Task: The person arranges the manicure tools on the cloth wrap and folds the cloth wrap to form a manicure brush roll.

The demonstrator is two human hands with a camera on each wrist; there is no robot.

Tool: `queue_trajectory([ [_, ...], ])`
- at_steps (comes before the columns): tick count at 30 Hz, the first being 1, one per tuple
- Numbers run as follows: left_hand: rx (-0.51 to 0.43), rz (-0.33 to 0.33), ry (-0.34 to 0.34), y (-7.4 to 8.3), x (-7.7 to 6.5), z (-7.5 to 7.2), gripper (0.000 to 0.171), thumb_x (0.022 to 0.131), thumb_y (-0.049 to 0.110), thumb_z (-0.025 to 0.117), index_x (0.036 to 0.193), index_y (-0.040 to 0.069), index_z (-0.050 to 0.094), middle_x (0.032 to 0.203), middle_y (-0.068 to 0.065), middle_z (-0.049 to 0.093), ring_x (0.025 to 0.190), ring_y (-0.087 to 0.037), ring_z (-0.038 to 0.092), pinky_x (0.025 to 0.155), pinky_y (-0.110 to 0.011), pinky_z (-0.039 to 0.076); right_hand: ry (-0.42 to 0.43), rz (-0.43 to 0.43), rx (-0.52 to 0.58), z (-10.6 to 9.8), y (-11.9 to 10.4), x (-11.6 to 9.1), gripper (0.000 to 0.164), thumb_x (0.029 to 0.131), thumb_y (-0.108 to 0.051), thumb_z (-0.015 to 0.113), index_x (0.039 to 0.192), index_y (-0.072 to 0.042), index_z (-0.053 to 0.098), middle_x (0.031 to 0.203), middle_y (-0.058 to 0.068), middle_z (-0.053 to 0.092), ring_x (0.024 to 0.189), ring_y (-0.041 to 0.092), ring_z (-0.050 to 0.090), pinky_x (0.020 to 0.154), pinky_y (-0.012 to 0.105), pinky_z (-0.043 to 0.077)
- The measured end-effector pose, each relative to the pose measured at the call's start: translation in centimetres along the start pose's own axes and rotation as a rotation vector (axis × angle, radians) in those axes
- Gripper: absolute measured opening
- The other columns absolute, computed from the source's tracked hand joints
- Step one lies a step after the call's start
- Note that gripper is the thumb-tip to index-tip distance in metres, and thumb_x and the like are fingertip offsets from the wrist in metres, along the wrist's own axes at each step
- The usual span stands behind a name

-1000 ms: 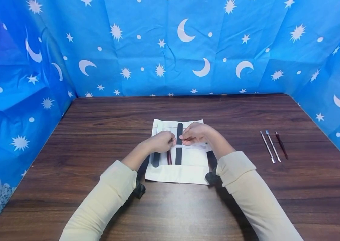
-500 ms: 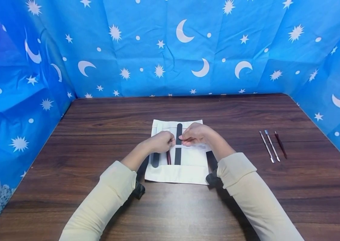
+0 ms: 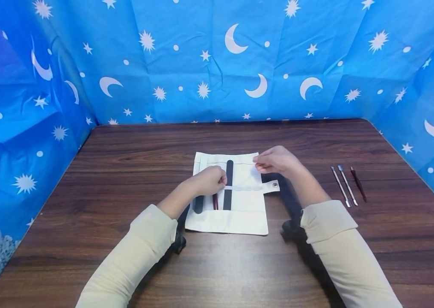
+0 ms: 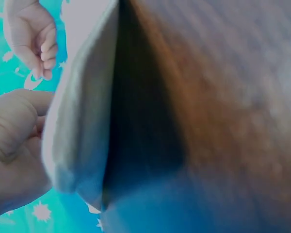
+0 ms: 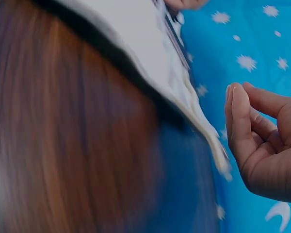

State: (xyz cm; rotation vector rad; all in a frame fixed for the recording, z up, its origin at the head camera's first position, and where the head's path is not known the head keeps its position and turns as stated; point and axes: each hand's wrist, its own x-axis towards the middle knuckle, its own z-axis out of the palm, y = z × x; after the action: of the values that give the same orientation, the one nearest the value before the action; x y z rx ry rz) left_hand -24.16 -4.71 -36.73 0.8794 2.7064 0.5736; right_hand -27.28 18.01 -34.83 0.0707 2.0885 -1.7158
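A white fabric tool roll (image 3: 224, 222) lies unfolded, a pale elastic band (image 3: 243, 188) across its middle. My left hand (image 3: 209, 180) is over its left half, fingers curled and pinching the elastic band. Beside those fingertips a black nail file (image 3: 228, 199) runs under the band. Another black nail file (image 3: 199, 204) and slim dark red tools (image 3: 215, 201) show partly beneath the hand. My right hand (image 3: 278, 160) hovers at the roll's upper right corner; in the right wrist view its bent fingers (image 5: 240, 109) meet the thumb with nothing between them.
To the right on the wooden table (image 3: 297, 265) lie two metal cuticle pushers (image 3: 341, 187) (image 3: 347, 186) and a dark red handled tool (image 3: 358, 185). A snap strap (image 3: 272, 186) sticks out from the roll's right side. A blue star-patterned cloth (image 3: 186, 55) hangs behind.
My right hand has left the nail file and moved right and away to the roll's upper corner, uncovering the snap strap. The left hand has stayed nearly still at the band.
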Motion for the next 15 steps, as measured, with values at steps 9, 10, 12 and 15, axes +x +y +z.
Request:
queue_trajectory([
  [9, 0.043, 0.023, -0.059, 1.8, 1.1, 0.4, 0.01, 0.089, 0.007, 0.058, 0.09, 0.006, 0.069, 0.076, 0.003, 0.059, 0.069, -0.011, 0.05, 0.069, -0.025, 0.041, 0.082, -0.084, 0.071, -6.8, 1.4, -3.3, 0.035, 0.092, -0.005, 0.053, 0.118, 0.016, 0.043, 0.076, 0.001, 0.065, 0.069, 0.007, 0.062, 0.07, 0.022, 0.051],
  [10, 0.046, 0.018, -0.064, 1.9, 1.2, 0.5, 0.01, 0.089, 0.008, 0.059, 0.09, 0.006, 0.069, 0.076, 0.003, 0.059, 0.069, -0.011, 0.05, 0.069, -0.025, 0.041, 0.101, -0.086, 0.062, -7.6, 1.7, -3.6, 0.036, 0.093, -0.006, 0.053, 0.119, 0.016, 0.043, 0.076, -0.001, 0.064, 0.07, 0.006, 0.062, 0.07, 0.022, 0.05],
  [12, 0.061, 0.01, -0.068, 2.0, 1.3, 0.6, 0.009, 0.088, 0.009, 0.06, 0.088, 0.008, 0.068, 0.076, 0.004, 0.059, 0.07, -0.011, 0.05, 0.07, -0.025, 0.041, 0.144, -0.087, -0.004, -9.1, 2.2, -4.3, 0.04, 0.093, -0.009, 0.053, 0.122, 0.016, 0.041, 0.078, -0.002, 0.064, 0.071, 0.005, 0.062, 0.071, 0.022, 0.05],
  [15, 0.065, -0.006, -0.071, 1.9, 1.3, 0.6, 0.008, 0.088, 0.01, 0.061, 0.082, 0.01, 0.066, 0.073, 0.004, 0.058, 0.069, -0.012, 0.05, 0.069, -0.026, 0.04, 0.232, -0.064, -0.205, -11.2, 3.0, -5.5, 0.051, 0.093, -0.019, 0.054, 0.125, 0.018, 0.039, 0.088, 0.007, 0.064, 0.073, 0.004, 0.061, 0.073, 0.024, 0.05],
])
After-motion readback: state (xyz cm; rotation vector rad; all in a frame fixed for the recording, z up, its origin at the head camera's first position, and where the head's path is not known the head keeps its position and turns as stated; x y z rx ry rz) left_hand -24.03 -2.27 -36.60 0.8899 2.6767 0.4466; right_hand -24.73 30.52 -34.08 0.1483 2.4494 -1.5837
